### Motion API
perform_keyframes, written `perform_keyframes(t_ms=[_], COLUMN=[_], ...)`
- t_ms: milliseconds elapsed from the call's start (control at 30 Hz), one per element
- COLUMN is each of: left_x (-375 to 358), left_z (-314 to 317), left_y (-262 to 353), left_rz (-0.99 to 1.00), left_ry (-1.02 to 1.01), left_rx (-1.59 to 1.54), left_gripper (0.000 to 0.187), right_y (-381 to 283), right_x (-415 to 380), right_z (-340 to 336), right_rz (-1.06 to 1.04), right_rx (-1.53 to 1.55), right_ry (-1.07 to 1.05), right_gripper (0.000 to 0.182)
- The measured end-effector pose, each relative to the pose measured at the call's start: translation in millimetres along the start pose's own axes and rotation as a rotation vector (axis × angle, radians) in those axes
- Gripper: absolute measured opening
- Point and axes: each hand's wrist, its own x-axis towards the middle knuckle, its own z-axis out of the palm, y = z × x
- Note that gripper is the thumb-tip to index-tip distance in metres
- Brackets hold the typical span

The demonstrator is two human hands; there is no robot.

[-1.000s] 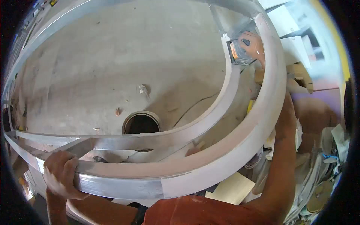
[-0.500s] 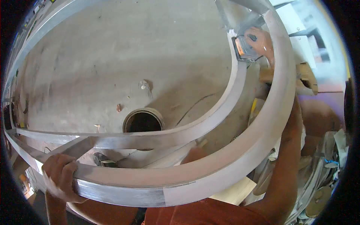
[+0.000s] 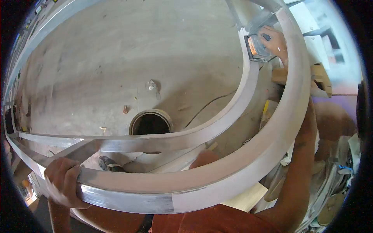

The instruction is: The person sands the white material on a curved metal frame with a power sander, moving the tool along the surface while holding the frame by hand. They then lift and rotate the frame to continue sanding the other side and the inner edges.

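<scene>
My left hand (image 3: 64, 180) grips the near rail of a large metal frame (image 3: 217, 182) at the lower left. The frame has an outer rail and an inner rail (image 3: 233, 112), both sweeping up to the right. My right arm reaches under the outer rail to the far upper right. There my right hand (image 3: 275, 43) holds a small sanding block (image 3: 257, 48) with an orange face against the inner rail's end.
Below the frame lies a dusty concrete floor (image 3: 128, 58) with a round dark hole (image 3: 150, 123), a thin cable (image 3: 210, 105) and small scraps. Piled paper, boards and clutter (image 3: 334, 167) fill the right side. A wooden piece (image 3: 320, 77) sits beyond the outer rail.
The view has shifted slightly, so the frame sits a little higher and to the right. My right hand and the block have stayed at the inner rail's end. My left hand's grip is unchanged.
</scene>
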Motion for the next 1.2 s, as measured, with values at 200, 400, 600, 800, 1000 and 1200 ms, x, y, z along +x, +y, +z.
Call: perform_keyframes(t_ms=[200, 400, 600, 800, 1000, 1200], left_x=[0, -17, -10, -1, 2, -2], left_z=[-5, 1, 5, 3, 2, 1], left_y=[2, 0, -1, -1, 1, 4], left_rz=[0.013, -0.043, -0.026, 0.024, 0.017, -0.015], left_ry=[-0.038, -0.049, 0.011, 0.04, 0.039, 0.026], left_rx=[0.151, 0.156, 0.037, 0.036, 0.03, 0.065], left_gripper=[0.067, 0.065, 0.064, 0.056, 0.056, 0.054], right_y=[-15, -54, -71, -45, -34, -56], right_x=[6, -25, -54, -23, -23, -16], right_z=[13, -11, -22, -7, 2, 0], right_rz=[-0.069, 0.078, 0.027, 0.194, 0.342, 0.474], right_rx=[-0.141, -0.069, -0.038, 0.061, 0.108, -0.095], right_ry=[0.084, -0.036, -0.036, 0.023, 0.071, 0.043], right_gripper=[0.021, 0.022, 0.021, 0.021, 0.017, 0.018])
